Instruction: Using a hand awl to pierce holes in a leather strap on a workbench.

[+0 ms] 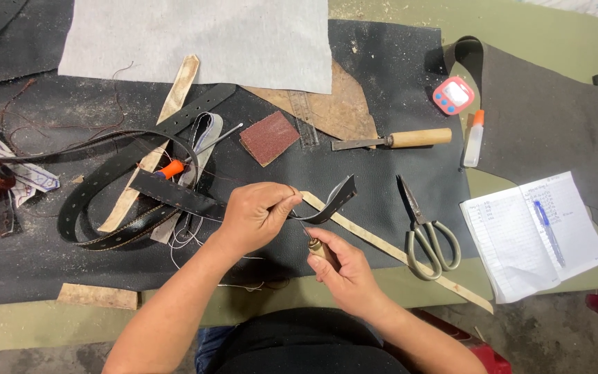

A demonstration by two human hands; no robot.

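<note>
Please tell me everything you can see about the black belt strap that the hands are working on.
The black belt strap looks like leather, long and narrow, with small punched holes and light stitching along its edge. It loops over the dark mat at the left. The left hand pinches it near its free end, which curls upward. The right hand holds a wooden-handled awl with its tip at the strap.

The long leather belt strap (174, 197) at centre left is black, with tan stitching along its edge. The wooden-handled awl (318, 247) below centre is light brown. The rectangular sandpaper piece (269, 137) above centre is reddish brown. The metal scissors (425, 232) right of centre have olive-green handles. The small square timer (452, 95) at upper right is red with a white face and blue buttons. The open notebook (531, 232) at lower right is white, a blue pen (548, 232) on it.
</note>
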